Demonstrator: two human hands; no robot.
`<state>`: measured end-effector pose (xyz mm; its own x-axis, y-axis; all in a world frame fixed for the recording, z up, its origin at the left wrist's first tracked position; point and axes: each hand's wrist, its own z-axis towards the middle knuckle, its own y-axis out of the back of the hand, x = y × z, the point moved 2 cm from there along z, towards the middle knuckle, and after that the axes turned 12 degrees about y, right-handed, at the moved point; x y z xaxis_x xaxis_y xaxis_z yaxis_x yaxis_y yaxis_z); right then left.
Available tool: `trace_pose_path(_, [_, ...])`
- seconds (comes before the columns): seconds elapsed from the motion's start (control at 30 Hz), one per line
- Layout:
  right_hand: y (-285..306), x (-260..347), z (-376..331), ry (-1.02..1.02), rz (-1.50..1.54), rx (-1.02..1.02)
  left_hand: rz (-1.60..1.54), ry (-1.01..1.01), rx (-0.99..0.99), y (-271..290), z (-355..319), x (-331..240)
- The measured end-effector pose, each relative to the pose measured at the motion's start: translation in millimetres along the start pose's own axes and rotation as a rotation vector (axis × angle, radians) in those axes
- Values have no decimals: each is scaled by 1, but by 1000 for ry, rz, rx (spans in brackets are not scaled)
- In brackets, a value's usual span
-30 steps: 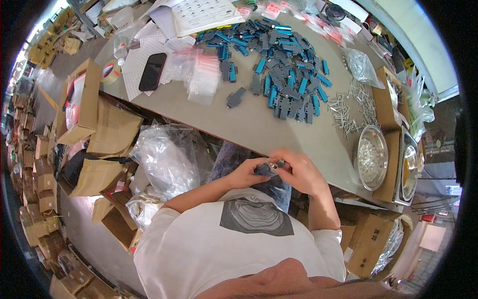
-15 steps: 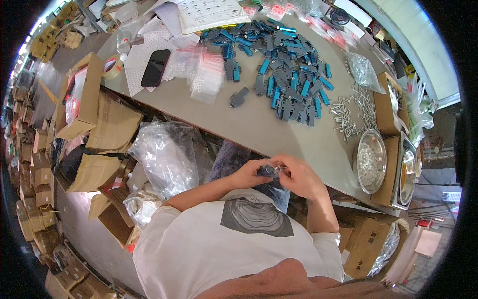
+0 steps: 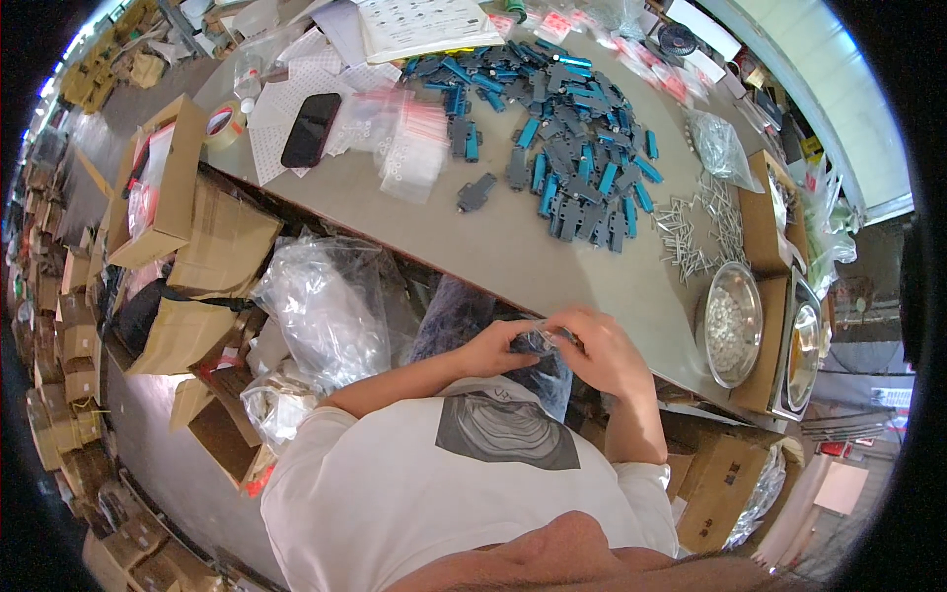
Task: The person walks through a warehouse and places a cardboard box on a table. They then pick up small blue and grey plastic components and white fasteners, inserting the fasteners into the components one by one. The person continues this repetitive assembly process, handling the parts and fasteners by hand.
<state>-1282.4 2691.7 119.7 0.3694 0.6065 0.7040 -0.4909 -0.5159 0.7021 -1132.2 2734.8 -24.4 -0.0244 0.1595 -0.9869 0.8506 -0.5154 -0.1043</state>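
In front of my chest, at the table's near edge, my left hand [image 3: 497,347] and my right hand [image 3: 604,353] are close together. Between them is a small clear plastic bag [image 3: 537,340]; its contents cannot be made out. My left fingers are closed on its left side, and my right thumb and fingers pinch it from the right. Beyond my hands, a heap of dark grey and blue plastic parts [image 3: 582,187] covers the middle of the table. One grey part [image 3: 476,192] lies apart from it, near a stack of clear zip bags with red strips [image 3: 412,163].
A black phone [image 3: 311,130] lies on white sheets to the left, by a tape roll [image 3: 225,126]. On the right are loose metal screws [image 3: 681,237], a steel bowl [image 3: 758,335] of small white pieces, and a cardboard box [image 3: 767,237]. Plastic sacks [image 3: 326,306] hang below the table's left edge.
My right hand has shifted slightly right and down, and its fingers have moved on the bag. My left hand stays nearly in place. The whole view has tilted a little.
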Motion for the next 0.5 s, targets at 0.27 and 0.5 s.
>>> trace_pose_path(0.27, [-19,-20,-10,0,-202,-40,-168,117,-25,-2,-2,1])
trace_pose_path(0.5, [-35,-19,-23,-13,-273,-208,-478,270,-70,-6,-4,0])
